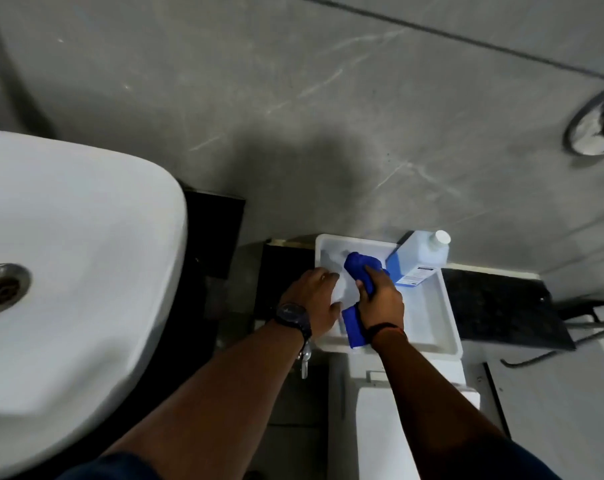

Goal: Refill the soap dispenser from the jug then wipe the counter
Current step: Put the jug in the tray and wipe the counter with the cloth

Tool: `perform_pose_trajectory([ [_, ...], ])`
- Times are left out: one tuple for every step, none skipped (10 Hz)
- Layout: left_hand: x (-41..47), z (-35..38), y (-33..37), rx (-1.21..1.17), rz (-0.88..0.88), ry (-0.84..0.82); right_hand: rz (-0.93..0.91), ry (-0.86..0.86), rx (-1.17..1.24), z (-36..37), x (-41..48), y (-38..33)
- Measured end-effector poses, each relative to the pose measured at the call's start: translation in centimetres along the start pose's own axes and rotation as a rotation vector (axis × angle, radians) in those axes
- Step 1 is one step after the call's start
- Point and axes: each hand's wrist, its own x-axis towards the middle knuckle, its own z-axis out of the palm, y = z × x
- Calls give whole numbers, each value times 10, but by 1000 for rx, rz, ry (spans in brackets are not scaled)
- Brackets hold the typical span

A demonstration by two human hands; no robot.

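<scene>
A white tray (447,323) sits on a white cistern. At its back right corner leans the jug (419,259), clear with blue liquid, a label and a white cap. My right hand (381,303) grips a blue cloth (359,265) and presses it against a white soap dispenser (343,289) in the tray's left half. My left hand (312,299) is curled round that dispenser from the left. The dispenser is blurred and mostly hidden between my hands.
A large white sink (86,254) with a metal drain (2,289) fills the left. Black stone counter (501,306) lies right of the tray, and a dark gap separates sink and tray. A grey marble wall rises behind. A chrome fitting (596,129) is at the far right.
</scene>
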Motion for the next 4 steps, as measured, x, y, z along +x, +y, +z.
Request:
perform_pose_trajectory([
  [24, 31, -21, 119, 53, -23, 7, -110, -67, 30, 26, 23],
  [29, 48, -34, 196, 50, -50, 4, -173, -123, 45, 32, 35],
  [26, 60, -42, 220, 92, -55, -20, -249, -188, 55, 27, 42],
  [27, 59, -44, 196, 99, -45, -37, -227, -155, 56, 29, 39],
])
